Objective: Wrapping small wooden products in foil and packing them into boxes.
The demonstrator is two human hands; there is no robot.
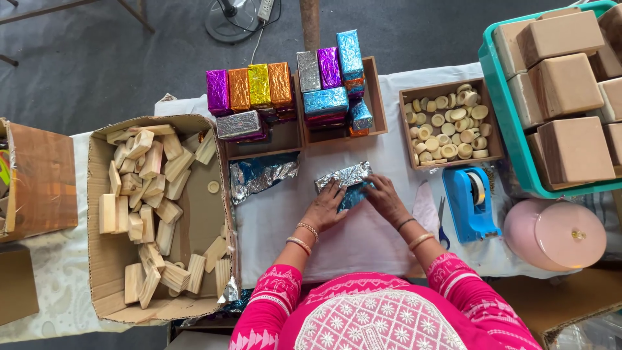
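On the white-covered table [389,123] lies a small block half wrapped in shiny silver and blue foil [346,177]. My left hand [326,206] presses on its left side, fingers on the foil. My right hand [385,198] holds its right side, fingers folded over the blue foil edge. Both wrists wear bangles, and my sleeves are pink. A loose sheet of blue and silver foil [259,176] lies just left of my hands.
A cardboard box of plain wooden blocks [155,214] stands left. Two wooden trays at the back hold foil-wrapped blocks [259,87] in several colours. A tray of small wooden rings [448,124], a blue tape dispenser [470,201], scissors [442,230], a pink round container [554,234] and a teal crate of brown boxes [564,91] are right.
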